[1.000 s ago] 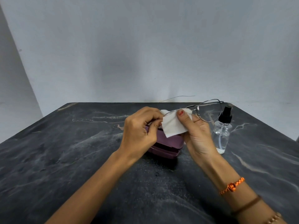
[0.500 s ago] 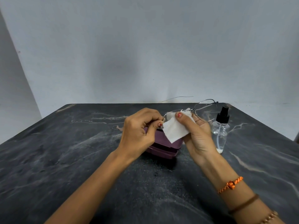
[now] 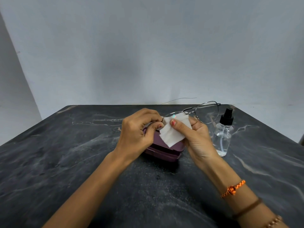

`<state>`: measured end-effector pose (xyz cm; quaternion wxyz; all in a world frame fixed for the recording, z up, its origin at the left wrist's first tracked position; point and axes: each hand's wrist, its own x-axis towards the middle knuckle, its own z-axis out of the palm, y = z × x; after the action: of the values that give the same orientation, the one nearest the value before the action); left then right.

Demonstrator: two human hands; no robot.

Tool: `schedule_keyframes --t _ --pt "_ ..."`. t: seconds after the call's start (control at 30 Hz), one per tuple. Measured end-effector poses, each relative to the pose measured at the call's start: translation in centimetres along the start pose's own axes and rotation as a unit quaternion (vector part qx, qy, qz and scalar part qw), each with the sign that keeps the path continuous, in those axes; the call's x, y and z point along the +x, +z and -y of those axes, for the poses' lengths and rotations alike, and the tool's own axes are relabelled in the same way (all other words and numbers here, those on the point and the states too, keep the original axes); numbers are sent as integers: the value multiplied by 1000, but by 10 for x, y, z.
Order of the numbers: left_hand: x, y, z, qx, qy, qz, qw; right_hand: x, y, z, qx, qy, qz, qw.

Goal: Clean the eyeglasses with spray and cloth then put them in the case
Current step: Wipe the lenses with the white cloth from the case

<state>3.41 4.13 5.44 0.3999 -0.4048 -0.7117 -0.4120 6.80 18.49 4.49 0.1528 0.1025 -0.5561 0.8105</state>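
Observation:
I hold thin wire-framed eyeglasses [image 3: 207, 112] in the air above a closed purple case [image 3: 162, 149]. My left hand [image 3: 138, 132] pinches the frame at its left end. My right hand [image 3: 195, 137] pinches a white cloth [image 3: 172, 132] around the left lens, thumb on the near side. The right lens sticks out free to the right. A clear spray bottle [image 3: 223, 137] with a black pump top stands upright just right of my right hand. The case is partly hidden behind both hands.
Everything sits on a dark marbled table [image 3: 65, 162] against a plain grey wall. A thin wire [image 3: 179, 99] lies along the table's far edge. Bracelets circle my right wrist [image 3: 233, 190].
The cloth has slid and turned a little on the left lens under my right thumb, and the glasses have tilted slightly. The left hand has kept its pinch.

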Motion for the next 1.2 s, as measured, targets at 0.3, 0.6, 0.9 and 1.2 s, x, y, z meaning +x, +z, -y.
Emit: schedule_keyframes --t 0.3,0.6,0.9,1.2 --pt "3 -3 -2 -36 -34 -3 999 1 -7 8 -18 -7 -12 1000" --pt "-8 15 -7 -22 3 34 999 -2 5 -2 111 16 -52 992" --pt "-3 6 0 2 -11 -22 1000 -2 4 -6 -1 -1 -22 1000" --pt "0 2 -3 -24 -35 -22 999 0 -4 8 -27 11 -9 1000"
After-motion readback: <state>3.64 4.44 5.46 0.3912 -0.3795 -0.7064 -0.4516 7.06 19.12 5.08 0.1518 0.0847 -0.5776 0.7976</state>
